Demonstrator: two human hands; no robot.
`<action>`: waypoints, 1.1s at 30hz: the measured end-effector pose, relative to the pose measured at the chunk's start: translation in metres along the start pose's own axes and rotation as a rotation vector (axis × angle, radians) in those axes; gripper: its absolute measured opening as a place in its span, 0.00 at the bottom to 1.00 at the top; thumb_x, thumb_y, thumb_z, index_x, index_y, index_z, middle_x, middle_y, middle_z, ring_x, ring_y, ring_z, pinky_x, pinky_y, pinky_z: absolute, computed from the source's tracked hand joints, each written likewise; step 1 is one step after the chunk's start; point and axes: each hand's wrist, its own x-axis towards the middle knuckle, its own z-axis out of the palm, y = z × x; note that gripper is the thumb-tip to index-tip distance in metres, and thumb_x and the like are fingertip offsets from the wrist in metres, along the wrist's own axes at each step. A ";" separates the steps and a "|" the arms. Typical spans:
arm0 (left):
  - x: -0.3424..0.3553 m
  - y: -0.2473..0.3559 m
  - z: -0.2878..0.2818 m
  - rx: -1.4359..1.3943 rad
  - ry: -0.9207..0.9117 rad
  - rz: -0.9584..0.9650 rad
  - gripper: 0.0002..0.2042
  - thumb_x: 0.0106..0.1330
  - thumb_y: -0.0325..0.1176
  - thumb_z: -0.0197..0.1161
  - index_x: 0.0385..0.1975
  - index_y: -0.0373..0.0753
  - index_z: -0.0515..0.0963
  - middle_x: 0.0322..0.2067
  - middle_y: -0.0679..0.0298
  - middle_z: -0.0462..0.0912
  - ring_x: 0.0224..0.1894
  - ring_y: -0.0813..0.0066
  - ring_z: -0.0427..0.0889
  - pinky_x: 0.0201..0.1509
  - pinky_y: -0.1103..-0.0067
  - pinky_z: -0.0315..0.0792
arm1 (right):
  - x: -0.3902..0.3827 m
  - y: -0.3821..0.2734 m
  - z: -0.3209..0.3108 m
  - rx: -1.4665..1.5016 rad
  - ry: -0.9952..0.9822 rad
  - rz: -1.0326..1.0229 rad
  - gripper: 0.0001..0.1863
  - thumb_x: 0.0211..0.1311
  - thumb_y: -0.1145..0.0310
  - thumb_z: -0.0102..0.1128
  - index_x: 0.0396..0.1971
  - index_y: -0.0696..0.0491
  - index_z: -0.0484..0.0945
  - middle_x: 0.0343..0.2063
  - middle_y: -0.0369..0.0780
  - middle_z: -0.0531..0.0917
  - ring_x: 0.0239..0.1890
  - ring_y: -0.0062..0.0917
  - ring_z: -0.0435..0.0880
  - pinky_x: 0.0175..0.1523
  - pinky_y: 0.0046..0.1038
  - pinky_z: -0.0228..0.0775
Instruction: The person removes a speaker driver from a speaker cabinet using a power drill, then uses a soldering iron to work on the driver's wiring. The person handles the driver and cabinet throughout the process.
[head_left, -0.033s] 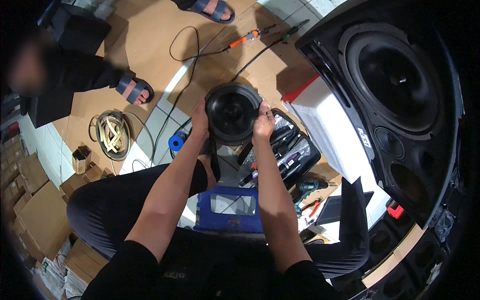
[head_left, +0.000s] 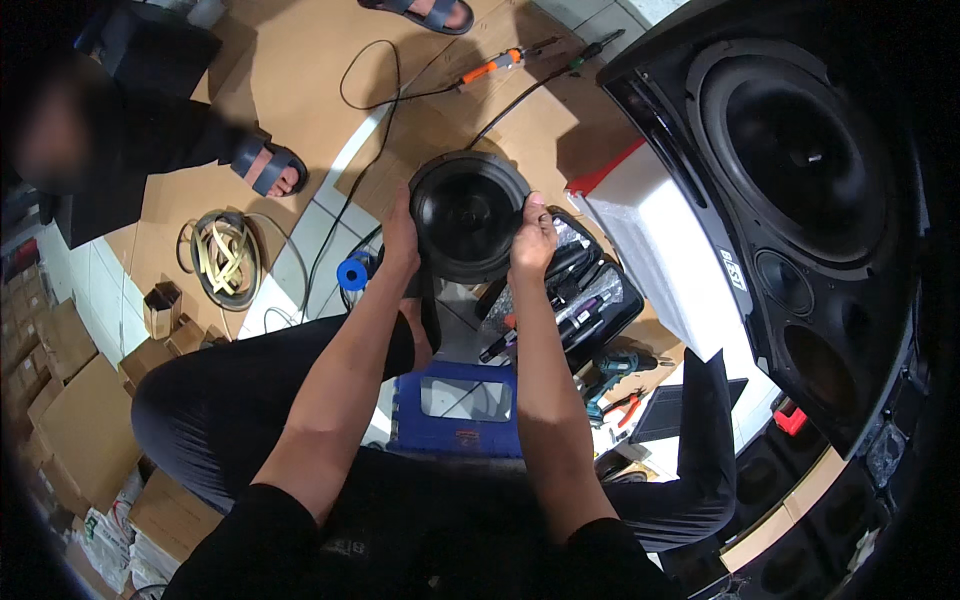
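Observation:
Between my two hands is a round black speaker driver (head_left: 468, 218), its cone facing up toward me. My left hand (head_left: 400, 235) grips its left rim, and my right hand (head_left: 534, 240) holds the right rim with the thumb on top. The fingers underneath are hidden. Below and right of the driver lies an open black tool case (head_left: 622, 305) with pen-like tools and clear plastic wrap inside. A blue roll (head_left: 352, 274) sits left of my left wrist.
At right stands a large black speaker cabinet (head_left: 735, 170) beside white foam (head_left: 640, 215). An orange-handled soldering iron (head_left: 490, 68) and cables lie on cardboard. A blue step stool (head_left: 455, 440) is between my legs; a drill (head_left: 615, 375) lies nearby. A sandalled person (head_left: 265, 168) sits at left.
The driver has tilted slightly in my hands and shifted a little up and to the right. Both hands keep hold of it.

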 end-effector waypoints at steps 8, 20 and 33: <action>0.001 -0.023 0.008 0.151 0.138 0.028 0.39 0.75 0.62 0.52 0.63 0.24 0.72 0.61 0.48 0.77 0.62 0.59 0.75 0.68 0.72 0.65 | 0.028 0.048 -0.008 0.040 0.076 -0.025 0.27 0.74 0.46 0.60 0.36 0.60 0.86 0.32 0.34 0.81 0.37 0.18 0.72 0.46 0.26 0.67; 0.004 0.013 0.003 0.639 -0.070 0.273 0.26 0.70 0.45 0.59 0.60 0.32 0.76 0.54 0.44 0.82 0.57 0.53 0.81 0.63 0.68 0.71 | 0.028 0.071 -0.043 -0.046 -0.227 -0.270 0.21 0.63 0.75 0.70 0.55 0.58 0.75 0.45 0.38 0.85 0.50 0.23 0.81 0.60 0.25 0.70; 0.010 0.020 -0.005 0.990 -0.348 0.376 0.31 0.57 0.25 0.70 0.63 0.36 0.70 0.52 0.51 0.83 0.55 0.57 0.82 0.62 0.68 0.72 | 0.009 0.073 -0.032 -0.402 -0.093 -0.327 0.21 0.57 0.77 0.75 0.49 0.58 0.77 0.40 0.40 0.88 0.41 0.24 0.86 0.51 0.26 0.76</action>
